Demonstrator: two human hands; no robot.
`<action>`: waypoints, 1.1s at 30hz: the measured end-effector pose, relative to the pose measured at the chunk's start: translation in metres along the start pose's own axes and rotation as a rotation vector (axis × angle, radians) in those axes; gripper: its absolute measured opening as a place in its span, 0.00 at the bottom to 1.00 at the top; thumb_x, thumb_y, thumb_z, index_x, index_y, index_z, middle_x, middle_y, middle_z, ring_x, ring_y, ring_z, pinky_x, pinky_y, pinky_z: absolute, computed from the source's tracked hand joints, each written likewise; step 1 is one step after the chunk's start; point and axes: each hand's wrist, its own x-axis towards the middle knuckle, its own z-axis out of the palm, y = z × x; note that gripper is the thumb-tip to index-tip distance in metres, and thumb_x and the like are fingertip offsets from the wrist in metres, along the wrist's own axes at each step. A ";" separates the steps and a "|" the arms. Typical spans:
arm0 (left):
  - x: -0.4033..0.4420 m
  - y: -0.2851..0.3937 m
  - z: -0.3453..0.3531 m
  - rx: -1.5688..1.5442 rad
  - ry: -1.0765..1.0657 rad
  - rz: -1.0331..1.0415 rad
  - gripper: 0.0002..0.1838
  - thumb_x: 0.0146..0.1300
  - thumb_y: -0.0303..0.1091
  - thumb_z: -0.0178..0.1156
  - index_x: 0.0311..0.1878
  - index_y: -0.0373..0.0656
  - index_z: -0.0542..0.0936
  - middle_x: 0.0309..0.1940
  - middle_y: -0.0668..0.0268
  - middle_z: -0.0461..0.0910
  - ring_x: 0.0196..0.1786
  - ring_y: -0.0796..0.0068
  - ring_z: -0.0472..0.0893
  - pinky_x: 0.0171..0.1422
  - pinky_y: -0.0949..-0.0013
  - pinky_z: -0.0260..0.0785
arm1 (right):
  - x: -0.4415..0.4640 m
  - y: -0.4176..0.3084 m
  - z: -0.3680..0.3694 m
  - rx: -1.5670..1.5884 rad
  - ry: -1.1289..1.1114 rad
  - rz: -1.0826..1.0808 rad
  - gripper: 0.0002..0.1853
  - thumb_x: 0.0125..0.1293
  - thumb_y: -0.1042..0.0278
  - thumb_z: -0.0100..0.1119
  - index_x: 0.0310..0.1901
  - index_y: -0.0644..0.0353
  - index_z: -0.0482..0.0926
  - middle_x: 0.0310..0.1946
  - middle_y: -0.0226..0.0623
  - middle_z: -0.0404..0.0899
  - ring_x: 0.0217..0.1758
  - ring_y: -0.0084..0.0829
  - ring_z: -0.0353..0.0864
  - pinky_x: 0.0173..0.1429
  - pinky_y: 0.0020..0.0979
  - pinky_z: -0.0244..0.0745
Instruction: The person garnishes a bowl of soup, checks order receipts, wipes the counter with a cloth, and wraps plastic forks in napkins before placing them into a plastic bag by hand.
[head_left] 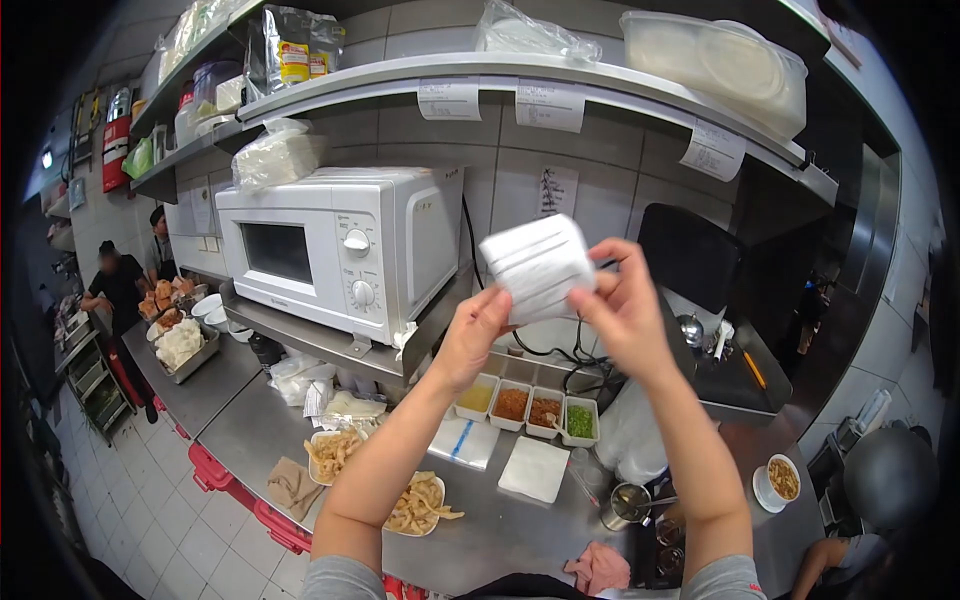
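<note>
A white paper slip (538,266) with dark printed lines, blurred by motion, is held up in front of the tiled wall. My left hand (478,335) pinches its lower left corner. On the right edge, the fingers of my right hand (625,310) are closed on the same slip. Similar printed slips (549,105) hang from the shelf rail above. Below my hands stand small white tubs of yellow, brown and green toppings (511,404). Bowls of fried strips (418,503) sit under my left forearm.
A white microwave (320,255) stands on a raised shelf at the left. Folded white napkins (533,469) and a metal cup (626,506) lie on the steel counter. A soup bowl (780,480) stands at the right. Other people (125,285) are at the far left.
</note>
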 end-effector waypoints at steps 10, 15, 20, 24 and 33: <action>-0.054 -0.025 0.044 -0.102 -0.069 -0.184 0.21 0.71 0.42 0.46 0.57 0.34 0.70 0.54 0.58 0.75 0.57 0.65 0.76 0.62 0.60 0.68 | -0.098 -0.022 -0.018 0.260 0.072 0.404 0.14 0.67 0.66 0.54 0.51 0.63 0.77 0.52 0.37 0.73 0.52 0.24 0.72 0.51 0.24 0.70; -0.102 -0.012 0.083 -0.251 -0.060 -0.308 0.23 0.73 0.41 0.42 0.61 0.32 0.65 0.55 0.50 0.72 0.57 0.52 0.75 0.60 0.59 0.71 | -0.205 -0.092 -0.072 -0.106 0.596 0.194 0.21 0.66 0.70 0.52 0.60 0.65 0.69 0.59 0.42 0.70 0.53 0.29 0.75 0.53 0.29 0.76; -0.178 -0.002 0.092 -0.355 0.120 -0.481 0.25 0.62 0.19 0.40 0.64 0.34 0.61 0.60 0.50 0.68 0.60 0.48 0.72 0.62 0.53 0.70 | -0.440 -0.162 -0.231 -0.246 1.215 0.163 0.25 0.70 0.64 0.44 0.66 0.62 0.60 0.67 0.45 0.56 0.69 0.40 0.58 0.67 0.48 0.60; -0.246 -0.001 0.124 -0.241 0.247 -0.478 0.24 0.62 0.17 0.46 0.63 0.36 0.62 0.59 0.53 0.69 0.60 0.55 0.72 0.63 0.54 0.70 | -0.653 -0.185 -0.314 -0.406 1.814 0.393 0.23 0.65 0.69 0.51 0.62 0.61 0.66 0.57 0.46 0.70 0.59 0.39 0.71 0.59 0.45 0.70; -0.356 0.017 0.198 0.116 0.390 -0.341 0.40 0.61 0.17 0.51 0.72 0.43 0.44 0.58 0.60 0.71 0.55 0.76 0.75 0.42 0.76 0.71 | -0.703 -0.111 -0.307 -0.352 1.539 0.877 0.23 0.64 0.69 0.52 0.62 0.61 0.66 0.55 0.46 0.71 0.57 0.39 0.72 0.58 0.44 0.71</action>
